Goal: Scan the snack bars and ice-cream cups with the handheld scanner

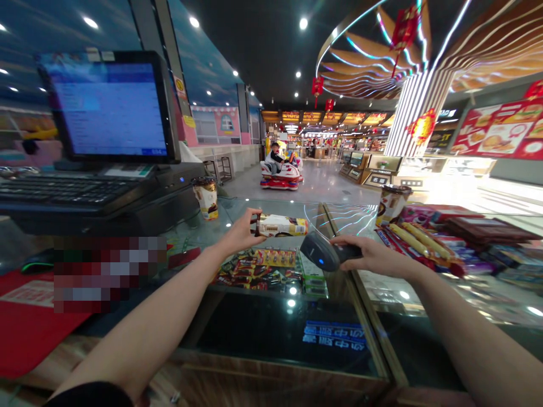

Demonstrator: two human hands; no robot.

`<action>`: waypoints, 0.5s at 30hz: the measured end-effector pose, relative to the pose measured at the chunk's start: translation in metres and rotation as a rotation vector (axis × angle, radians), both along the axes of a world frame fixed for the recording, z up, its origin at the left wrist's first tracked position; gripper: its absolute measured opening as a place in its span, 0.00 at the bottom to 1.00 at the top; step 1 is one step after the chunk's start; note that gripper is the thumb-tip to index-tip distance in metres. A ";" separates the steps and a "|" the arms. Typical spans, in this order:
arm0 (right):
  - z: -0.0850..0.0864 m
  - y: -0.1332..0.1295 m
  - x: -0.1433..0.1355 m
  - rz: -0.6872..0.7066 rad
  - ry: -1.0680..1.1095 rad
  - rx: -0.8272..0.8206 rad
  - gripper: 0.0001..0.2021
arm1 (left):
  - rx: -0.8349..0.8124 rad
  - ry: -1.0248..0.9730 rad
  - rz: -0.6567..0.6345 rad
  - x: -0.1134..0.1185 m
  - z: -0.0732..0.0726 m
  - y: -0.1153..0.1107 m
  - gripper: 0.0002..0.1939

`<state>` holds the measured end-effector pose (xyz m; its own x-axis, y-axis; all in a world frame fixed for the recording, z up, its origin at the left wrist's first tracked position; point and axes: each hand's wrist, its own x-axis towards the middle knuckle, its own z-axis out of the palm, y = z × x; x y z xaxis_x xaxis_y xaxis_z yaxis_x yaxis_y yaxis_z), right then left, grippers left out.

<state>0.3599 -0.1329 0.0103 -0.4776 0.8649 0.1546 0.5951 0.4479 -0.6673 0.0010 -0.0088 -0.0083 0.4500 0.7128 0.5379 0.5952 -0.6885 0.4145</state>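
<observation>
My left hand (pixel 241 233) is closed around the brown-lidded end of a packaged drink cup (pixel 280 225), which lies on its side in the air with its barcode facing me. In my right hand (pixel 369 255) is a dark handheld barcode scanner (pixel 321 252) with a blue light on it. The scanner's head is close to the base of the cup, over the glass counter. A similar cup (pixel 207 199) stands upright by the monitor on the left. Another upright cup (pixel 392 204) is beyond my right hand, at the counter's far side.
A touch monitor (pixel 110 107) and keyboard (pixel 68 189) stand at left, with a mouse (pixel 37 263) before them. Packaged snacks (pixel 424 243) are heaped at right. Snack packs (pixel 258 268) show under the counter glass. Beyond, a person (pixel 275 158) sits on a ride-on car (pixel 282 174).
</observation>
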 end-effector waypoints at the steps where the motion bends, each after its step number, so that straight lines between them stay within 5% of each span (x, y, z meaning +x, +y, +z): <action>1: -0.001 0.001 0.001 -0.003 0.004 0.009 0.26 | 0.007 -0.002 0.002 -0.001 0.000 0.000 0.37; 15: -0.009 0.007 0.003 -0.033 0.009 0.024 0.27 | 0.122 -0.077 0.024 -0.008 -0.002 0.008 0.37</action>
